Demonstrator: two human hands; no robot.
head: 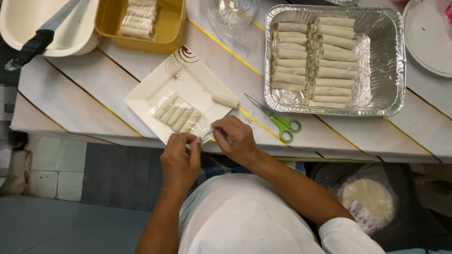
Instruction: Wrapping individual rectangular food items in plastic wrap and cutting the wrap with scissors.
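Note:
My left hand (180, 157) and my right hand (237, 138) meet at the table's near edge, both pinching a thin clear plastic wrap (205, 137) between their fingertips. Just beyond them lies a square white plate (184, 77) with a brown swirl pattern. On it a clear packet of several pale rolls (178, 115) lies at the near side, and one loose roll (225, 100) rests at the plate's right corner.
A foil tray (387, 70) holds two rows of many rolls. Green-handled scissors (278, 122) lie between plate and tray. A yellow tub (111, 21) with wrapped rolls, a white bowl (77, 28) with a knife (37, 40), a glass (237, 9) and a bagged stack of round wrappers (369, 197) are nearby.

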